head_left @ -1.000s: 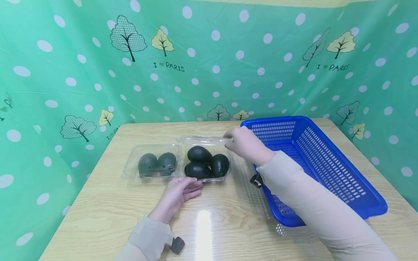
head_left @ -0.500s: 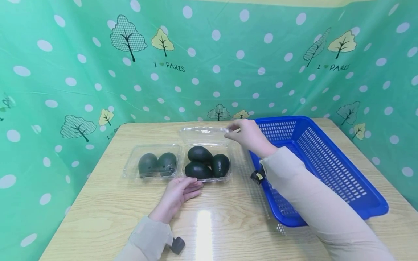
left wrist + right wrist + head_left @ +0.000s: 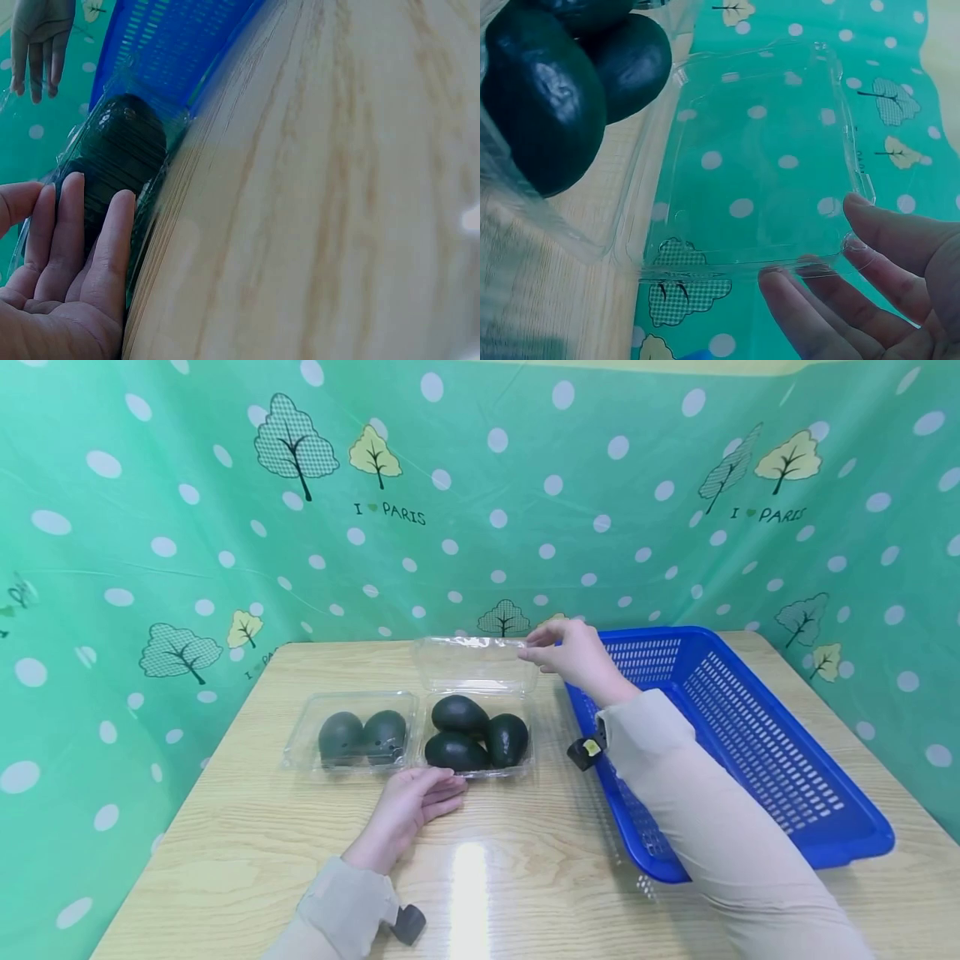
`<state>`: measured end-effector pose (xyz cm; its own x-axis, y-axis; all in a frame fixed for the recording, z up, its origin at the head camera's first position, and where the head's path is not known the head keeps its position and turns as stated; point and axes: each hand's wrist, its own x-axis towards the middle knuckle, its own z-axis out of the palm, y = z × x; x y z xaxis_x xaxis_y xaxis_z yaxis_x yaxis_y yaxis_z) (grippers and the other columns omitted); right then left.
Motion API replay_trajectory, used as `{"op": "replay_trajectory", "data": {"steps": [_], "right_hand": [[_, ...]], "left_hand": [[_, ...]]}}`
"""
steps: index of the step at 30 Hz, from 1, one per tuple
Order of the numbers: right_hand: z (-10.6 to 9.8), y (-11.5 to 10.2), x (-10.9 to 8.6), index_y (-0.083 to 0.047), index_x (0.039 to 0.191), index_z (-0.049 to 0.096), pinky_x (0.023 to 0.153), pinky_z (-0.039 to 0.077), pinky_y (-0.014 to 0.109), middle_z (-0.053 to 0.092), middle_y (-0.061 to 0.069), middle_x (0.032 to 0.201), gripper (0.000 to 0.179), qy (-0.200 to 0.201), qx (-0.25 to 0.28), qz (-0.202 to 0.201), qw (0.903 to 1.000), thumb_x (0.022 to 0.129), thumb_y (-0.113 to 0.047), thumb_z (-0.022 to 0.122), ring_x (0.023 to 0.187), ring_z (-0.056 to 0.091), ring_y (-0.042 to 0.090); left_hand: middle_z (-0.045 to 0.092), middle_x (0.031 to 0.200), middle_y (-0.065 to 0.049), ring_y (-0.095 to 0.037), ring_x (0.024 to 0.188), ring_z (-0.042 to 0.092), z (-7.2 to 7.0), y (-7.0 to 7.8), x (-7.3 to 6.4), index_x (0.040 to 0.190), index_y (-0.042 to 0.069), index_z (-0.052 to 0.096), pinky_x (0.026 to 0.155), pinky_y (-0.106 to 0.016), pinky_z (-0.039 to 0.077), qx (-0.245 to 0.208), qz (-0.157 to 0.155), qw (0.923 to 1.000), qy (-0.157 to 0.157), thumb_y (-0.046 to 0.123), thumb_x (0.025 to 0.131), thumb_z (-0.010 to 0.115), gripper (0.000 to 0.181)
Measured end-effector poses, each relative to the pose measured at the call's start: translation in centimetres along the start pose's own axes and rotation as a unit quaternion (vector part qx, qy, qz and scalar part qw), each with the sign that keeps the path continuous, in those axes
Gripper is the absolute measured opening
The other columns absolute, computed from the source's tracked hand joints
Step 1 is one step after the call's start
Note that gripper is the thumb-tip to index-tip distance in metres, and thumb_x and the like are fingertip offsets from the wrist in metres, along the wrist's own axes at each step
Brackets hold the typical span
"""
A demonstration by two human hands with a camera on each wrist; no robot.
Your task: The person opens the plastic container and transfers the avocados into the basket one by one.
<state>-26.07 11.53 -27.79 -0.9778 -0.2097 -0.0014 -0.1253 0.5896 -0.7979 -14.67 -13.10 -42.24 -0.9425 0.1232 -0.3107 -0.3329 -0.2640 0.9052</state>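
Observation:
A clear plastic clamshell box (image 3: 533, 752) on the table holds three dark green avocados (image 3: 459, 717). Its hinged lid (image 3: 476, 665) stands raised at the back. My right hand (image 3: 573, 653) pinches the lid's right corner, thumb on one side and fingers on the other, as the right wrist view shows. My left hand (image 3: 408, 806) rests at the box's front edge. In the left wrist view its fingers (image 3: 112, 247) lie fairly straight against the front wall, near an avocado. To the left, touching or almost touching, is a second clear box (image 3: 300, 752), closed over dark avocados (image 3: 341, 737).
A blue perforated plastic basket (image 3: 750, 752) stands on the right of the wooden table (image 3: 247, 852), beneath my right forearm. Behind the table hangs a green dotted curtain (image 3: 480, 493). Both sleeves carry a small black device (image 3: 408, 925) at the wrist.
My right hand has moved up and away from me, swinging the lid from low over the avocados to nearly upright. The left hand and the avocados have stayed in place.

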Motion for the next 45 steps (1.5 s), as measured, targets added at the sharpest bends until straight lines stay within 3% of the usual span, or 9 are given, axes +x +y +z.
{"op": "replay_trajectory", "data": {"steps": [9, 14, 19, 26, 36, 45], "right_hand": [[0.3, 0.0, 0.6, -0.007, 0.12, 0.065, 0.088, 0.062, 0.036, 0.067, 0.012, 0.119, 0.035, 0.012, 0.032, 0.017, 0.9993, 0.093, -0.029, 0.07, 0.104, 0.068, 0.029], [0.5, 0.2, 1.1, -0.006, 0.125, 0.062, 0.092, 0.06, 0.036, 0.066, 0.014, 0.123, 0.037, 0.026, 0.059, 0.022, 0.9977, 0.094, -0.026, 0.069, 0.107, 0.068, 0.028], [0.7, 0.3, 1.3, -0.009, 0.14, 0.051, 0.1, 0.056, 0.044, 0.058, 0.014, 0.139, 0.05, 0.025, 0.047, 0.02, 0.9984, 0.096, -0.027, 0.066, 0.116, 0.064, 0.03], [1.1, 0.6, 1.9, -0.011, 0.15, 0.039, 0.109, 0.048, 0.05, 0.047, 0.012, 0.151, 0.06, 0.024, 0.032, 0.023, 0.9989, 0.098, -0.028, 0.062, 0.138, 0.046, 0.032], [2.5, 1.5, 2.1, -0.008, 0.159, 0.012, 0.115, 0.042, 0.051, 0.032, 0.015, 0.159, 0.071, -0.011, 0.03, 0.057, 0.9978, 0.102, -0.024, 0.052, 0.141, 0.04, 0.035], [3.6, 2.4, 2.3, -0.009, 0.159, 0.004, 0.118, 0.037, 0.052, 0.025, 0.017, 0.162, 0.082, -0.042, 0.009, 0.083, 0.9956, 0.098, -0.024, 0.056, 0.14, 0.041, 0.038]], "left_hand": [[0.076, 0.093, -0.008, -0.021, 0.095, 0.073, 0.1, 0.0, 0.1, 0.089, 0.007, 0.068, 0.093, -0.04, 0.06, -0.003, -0.001, 1.0, 0.004, 0.007, 0.096, 0.058, 0.012], [0.076, 0.093, -0.008, -0.02, 0.095, 0.073, 0.1, 0.0, 0.0, 0.089, 0.008, 0.068, 0.093, -0.04, 0.06, 0.0, -0.002, 1.0, 0.005, 0.007, 0.096, 0.058, 0.012], [0.076, 0.093, -0.008, -0.02, 0.095, 0.073, 0.1, 0.0, 0.1, 0.09, 0.007, 0.068, 0.092, -0.04, 0.06, 0.002, 0.0, 1.0, 0.006, 0.008, 0.096, 0.058, 0.011], [0.076, 0.093, -0.01, -0.022, 0.094, 0.074, 0.1, -0.2, 0.2, 0.09, 0.006, 0.068, 0.089, -0.04, 0.061, 0.004, 0.002, 0.9999, 0.012, 0.007, 0.095, 0.059, 0.01], [0.076, 0.094, -0.008, -0.02, 0.094, 0.074, -0.2, -0.2, 0.1, 0.094, 0.005, 0.069, 0.09, -0.038, 0.061, 0.004, 0.001, 1.0, -0.003, 0.008, 0.095, 0.059, 0.01], [0.076, 0.096, -0.009, -0.021, 0.096, 0.073, -0.2, -0.1, 0.0, 0.094, 0.006, 0.07, 0.091, -0.039, 0.061, 0.01, 0.001, 0.9999, -0.01, 0.01, 0.094, 0.061, 0.009]]}}
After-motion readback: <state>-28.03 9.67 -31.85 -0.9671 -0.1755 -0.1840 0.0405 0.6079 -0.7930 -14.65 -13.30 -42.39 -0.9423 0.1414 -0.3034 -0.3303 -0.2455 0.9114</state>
